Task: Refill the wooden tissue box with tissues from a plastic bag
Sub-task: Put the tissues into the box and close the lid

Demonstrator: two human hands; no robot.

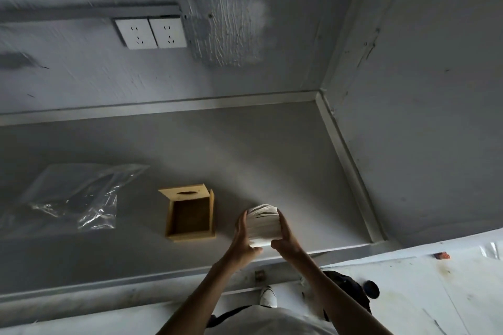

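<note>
A stack of white tissues [264, 221] is pressed between my two hands above the grey table. My left hand [243, 236] grips its left side and my right hand [285, 238] grips its right side. Just to the left stands the wooden tissue box [190, 215], open, with a dark bare inside; its lid with an oval slot is tipped up at the far edge. The clear plastic bag [73, 198] lies flat and crumpled at the left of the table, apart from the box.
The grey table [245, 149] runs into a wall corner at the right. Two white wall sockets [151, 32] sit on the wall behind. Below the table's front edge I see my shoe [268, 296] and a round dark object [371, 289] on the floor.
</note>
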